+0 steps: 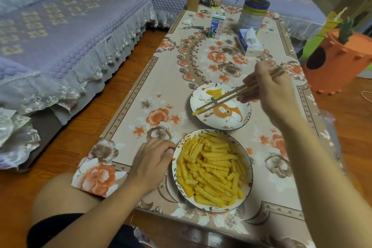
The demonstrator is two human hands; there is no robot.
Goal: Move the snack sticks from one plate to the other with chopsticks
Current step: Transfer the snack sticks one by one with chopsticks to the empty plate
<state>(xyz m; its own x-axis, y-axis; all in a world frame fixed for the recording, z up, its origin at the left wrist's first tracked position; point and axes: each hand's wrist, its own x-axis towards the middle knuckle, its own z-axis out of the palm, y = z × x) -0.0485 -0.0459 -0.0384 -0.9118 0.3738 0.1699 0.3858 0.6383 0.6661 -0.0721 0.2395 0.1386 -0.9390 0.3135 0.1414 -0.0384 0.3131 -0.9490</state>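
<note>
Now the right hand (275, 96) holds 2 chopsticks (231, 96), its fingers (244, 96) curled round them; the tips pinch 1 stick (195, 112) over the left edge of the far plate (239, 121). A few sticks (215, 92) lie at the back of that plate. Just nearer than the far plate sits the near plate (174, 167), heaped with sticks (crinkle-cut, yellow). Beside it, the left hand (153, 161) rests on the worktop (201, 62), fingers loosely curled against the rim. Beyond the far plate stand a carton (216, 27) and can (254, 15).
</note>
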